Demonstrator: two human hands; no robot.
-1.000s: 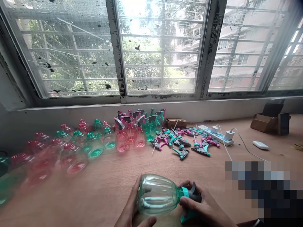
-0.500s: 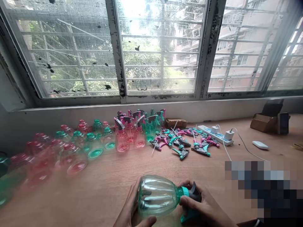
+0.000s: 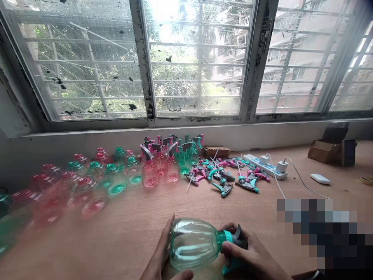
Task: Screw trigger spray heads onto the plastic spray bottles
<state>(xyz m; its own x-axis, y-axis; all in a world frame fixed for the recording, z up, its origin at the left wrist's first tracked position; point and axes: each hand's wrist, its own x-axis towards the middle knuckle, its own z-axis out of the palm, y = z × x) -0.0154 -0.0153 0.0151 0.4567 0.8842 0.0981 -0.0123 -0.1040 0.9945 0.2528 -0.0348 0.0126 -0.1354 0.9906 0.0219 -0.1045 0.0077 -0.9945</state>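
A green bottle (image 3: 194, 243) is clasped by the left hand (image 3: 161, 252), its spray head (image 3: 239, 240) by the right hand (image 3: 256, 251); sprayers (image 3: 150, 174) stand assembled, headless bottles (image 3: 90, 196) seemingly left.

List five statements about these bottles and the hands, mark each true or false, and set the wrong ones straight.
1. The left hand holds the base end of a green bottle. True.
2. That bottle stands upright. False: it lies on its side between the two hands.
3. The right hand grips at the spray head on the bottle's neck. True.
4. Loose spray heads in pink and teal lie on the table. True.
5. None of the other bottles carries a spray head. False: several pink bottles near the wall do.
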